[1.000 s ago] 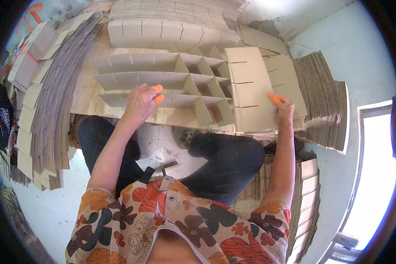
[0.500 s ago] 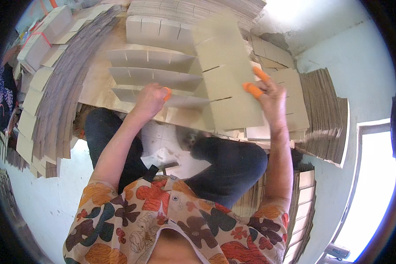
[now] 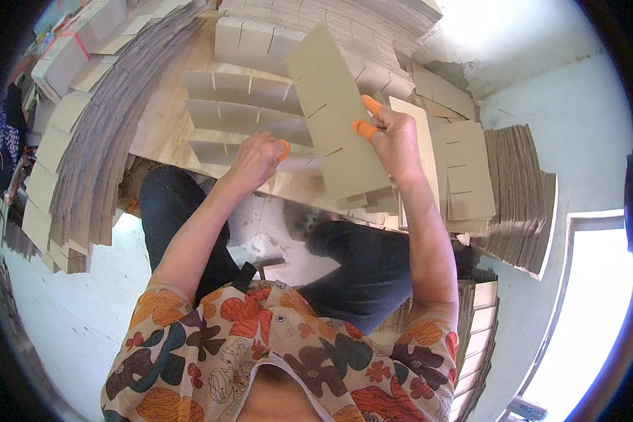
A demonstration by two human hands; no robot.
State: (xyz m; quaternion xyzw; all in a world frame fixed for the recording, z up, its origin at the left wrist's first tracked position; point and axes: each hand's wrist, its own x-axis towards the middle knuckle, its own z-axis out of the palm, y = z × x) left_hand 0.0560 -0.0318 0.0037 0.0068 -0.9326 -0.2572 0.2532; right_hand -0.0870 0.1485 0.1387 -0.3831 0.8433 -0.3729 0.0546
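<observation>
Three slotted cardboard strips stand on edge in a row on the wooden board: a far strip (image 3: 225, 85), a middle strip (image 3: 235, 117) and a near strip (image 3: 214, 150). My left hand (image 3: 255, 163), with an orange finger cover, is closed in a pinch on the near strip. My right hand (image 3: 395, 144), two fingers in orange covers, grips the right edge of a wider slotted cardboard divider (image 3: 330, 116). That divider is raised and leans over the right ends of the strips. I cannot tell whether its slots engage theirs.
The wooden board (image 3: 163, 116) lies in front of my knees. Long stacks of cardboard pieces (image 3: 109, 112) run along the left. More slotted cardboard (image 3: 253, 43) stands at the back. At right are slotted sheets (image 3: 466, 169) and a thick cardboard stack (image 3: 513, 190), near the wall.
My right hand has moved left with the divider, which is now more tilted, its top leaning left. My left hand keeps its pinch on the near strip.
</observation>
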